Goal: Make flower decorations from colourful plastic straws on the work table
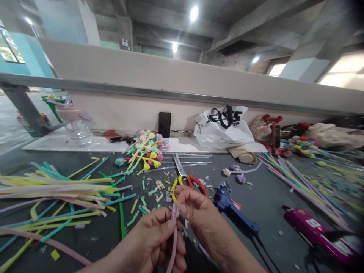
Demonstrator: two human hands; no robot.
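A pale pink chenille stem (174, 244) runs down between my hands at the front of the table. My left hand (153, 235) is closed, pinching it between thumb and fingers. At its upper end, the fingertips of my right hand (200, 214) are pressed on a folded lilac-pink part. Just beyond my fingers lie scissors (181, 170) with a yellow and a red handle, partly covered by my right hand. Cut bits of chenille stem (155, 189) are scattered around them. To the right is a blue glue gun (236, 212) with a cord.
Loose coloured chenille stems (57, 193) cover the left side. A bunch of chenille flowers (148, 148) lies behind, near a phone (164, 124) and a white bag (223, 131). At right are a lilac flower stem (241, 172), a magenta corded tool (315, 229) and more stems (307, 189).
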